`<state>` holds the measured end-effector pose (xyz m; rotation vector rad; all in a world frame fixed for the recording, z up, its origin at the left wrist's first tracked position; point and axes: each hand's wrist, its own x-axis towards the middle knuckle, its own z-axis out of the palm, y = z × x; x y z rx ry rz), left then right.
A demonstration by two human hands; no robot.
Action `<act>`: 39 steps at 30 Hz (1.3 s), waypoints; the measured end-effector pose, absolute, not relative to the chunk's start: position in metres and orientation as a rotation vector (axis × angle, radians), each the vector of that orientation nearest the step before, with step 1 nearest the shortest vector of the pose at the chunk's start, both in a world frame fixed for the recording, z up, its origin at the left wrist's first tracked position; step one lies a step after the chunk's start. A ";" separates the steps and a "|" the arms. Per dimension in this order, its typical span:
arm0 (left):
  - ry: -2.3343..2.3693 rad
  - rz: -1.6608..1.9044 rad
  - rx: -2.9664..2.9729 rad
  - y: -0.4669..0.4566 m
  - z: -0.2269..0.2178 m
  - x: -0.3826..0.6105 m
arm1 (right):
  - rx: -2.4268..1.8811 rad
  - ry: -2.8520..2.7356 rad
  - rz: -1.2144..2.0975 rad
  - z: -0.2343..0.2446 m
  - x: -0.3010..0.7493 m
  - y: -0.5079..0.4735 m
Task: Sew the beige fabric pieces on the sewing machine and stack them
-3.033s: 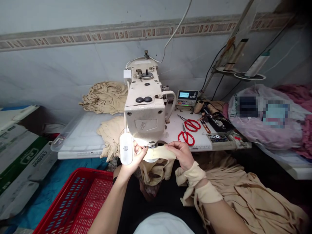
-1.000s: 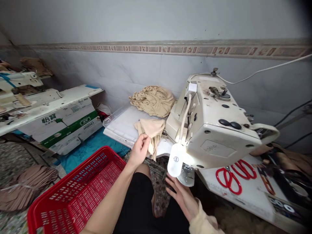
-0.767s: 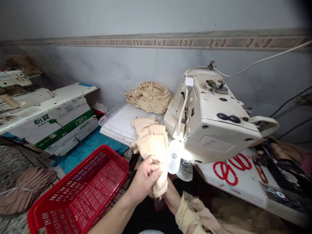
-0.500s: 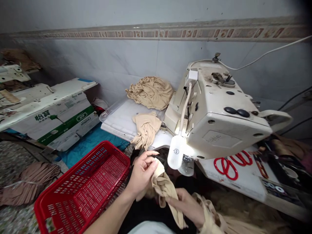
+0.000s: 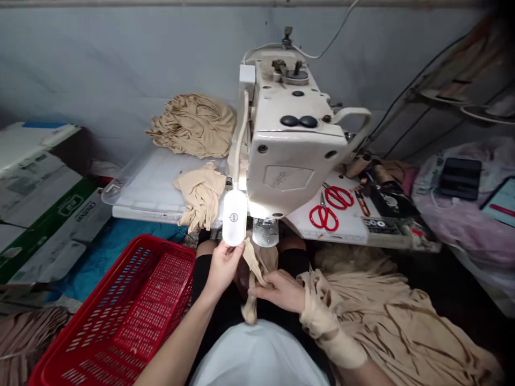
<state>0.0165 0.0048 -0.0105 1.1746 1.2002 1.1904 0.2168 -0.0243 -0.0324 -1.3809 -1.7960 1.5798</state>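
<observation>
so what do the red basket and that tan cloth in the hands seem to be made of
The red basket looks like moulded plastic: even colour, a slight shine, rows of small slots through its walls. The tan cloth between the left hand and right hand looks like a thin, stretchy knit, going by its soft folds and faint sheen; the exact fibre can't be told from here.

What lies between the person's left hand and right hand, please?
A strip of beige fabric lies between the left hand and the right hand, as the head view shows.

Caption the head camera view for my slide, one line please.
Left hand and right hand hold beige fabric before a white sewing machine.
</observation>
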 end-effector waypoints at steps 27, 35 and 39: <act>1.051 0.786 1.436 -0.002 0.000 0.021 | -1.194 -1.326 1.755 -0.008 0.261 -0.005; 0.963 0.870 1.930 0.004 0.014 0.002 | -1.265 -1.677 1.143 0.034 0.245 -0.013; 0.993 0.914 1.908 0.011 0.019 0.000 | -1.272 -1.744 0.893 0.047 0.238 -0.008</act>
